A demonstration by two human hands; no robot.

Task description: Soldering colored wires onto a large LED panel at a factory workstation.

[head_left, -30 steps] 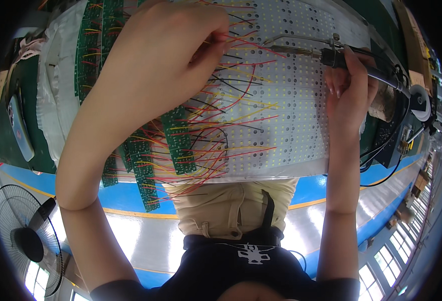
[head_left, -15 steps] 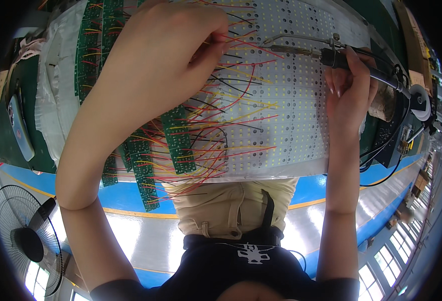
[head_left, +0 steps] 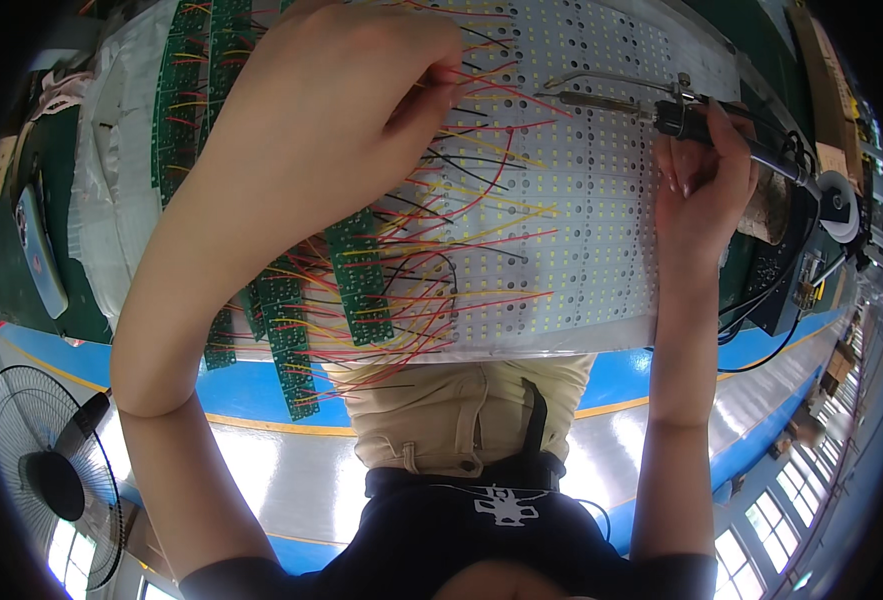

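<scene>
My left hand (head_left: 361,85) is closed at the top middle, thumb and fingertips pinching a red wire (head_left: 506,90) whose free end points right. In my right hand (head_left: 703,170) is a soldering iron (head_left: 683,120) with a thin metal feed tube (head_left: 616,80) above its tip. The iron's tip lies just right of the pinched wire's end; whether they touch I cannot tell. Under both hands spreads a white panel of LED boards (head_left: 581,240). Green circuit boards (head_left: 359,280) with red, yellow and black wires lie on its left part, some overhanging the near edge.
A phone (head_left: 41,250) lies on the green table at the left. At the right are a white solder spool (head_left: 839,200), a dark box with cables (head_left: 776,275) and a cylindrical object (head_left: 764,210). A fan (head_left: 56,485) stands at the lower left.
My right hand has drawn the soldering iron slightly to the right, so its tip is farther from my left hand. My left hand has barely shifted and still pinches the wire.
</scene>
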